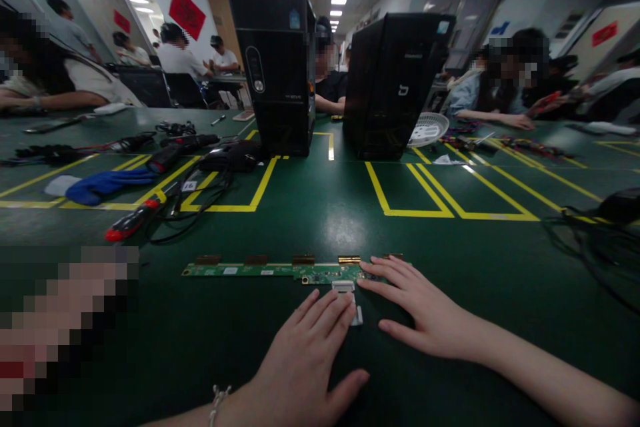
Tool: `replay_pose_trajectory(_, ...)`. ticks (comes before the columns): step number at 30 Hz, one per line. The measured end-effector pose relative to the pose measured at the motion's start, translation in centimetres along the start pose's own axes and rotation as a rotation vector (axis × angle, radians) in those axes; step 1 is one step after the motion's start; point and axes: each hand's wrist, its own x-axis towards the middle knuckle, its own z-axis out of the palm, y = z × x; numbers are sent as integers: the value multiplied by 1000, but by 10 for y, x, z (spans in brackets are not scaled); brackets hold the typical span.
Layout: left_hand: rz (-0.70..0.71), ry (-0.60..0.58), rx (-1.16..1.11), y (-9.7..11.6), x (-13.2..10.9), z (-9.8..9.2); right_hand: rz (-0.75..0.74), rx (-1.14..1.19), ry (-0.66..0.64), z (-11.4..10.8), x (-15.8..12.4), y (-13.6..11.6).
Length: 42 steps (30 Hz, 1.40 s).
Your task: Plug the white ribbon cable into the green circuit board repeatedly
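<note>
A long, narrow green circuit board (240,271) lies flat on the green table in front of me, with several copper-brown flex tabs along its far edge. My right hand (420,313) rests with spread fingers on the board's right end and hides part of it. Palm down, my left hand (310,353) lies just in front of the board with fingers stretched out. Its fingertips touch or cover a short white ribbon cable (357,315) below the board's white connector (343,285). Neither hand grips anything.
Two black computer towers (275,73) (395,87) stand at the back. On the left are a red-black screwdriver (133,220), a blue glove (110,185) and black cables (230,157). Black cables (600,247) lie at right, behind them a white basket (430,128). Several people sit around.
</note>
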Motion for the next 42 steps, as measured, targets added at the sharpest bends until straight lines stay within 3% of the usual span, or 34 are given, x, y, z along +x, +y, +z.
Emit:
replay_pose_trajectory(17,-53,6,-49,6,-2,7,15,-35,-14,2,0,1)
replay_pose_trajectory(27,-52,84,-41,11,-1,9,0,-5,0,2,-1,1)
replay_pose_trajectory(34,-68,41,-10,11,0,7,1,-32,-18,1,-1,-1)
replay_pose_trajectory(42,15,126,-31,2,-4,12,-4,-19,-1,2,-1,0)
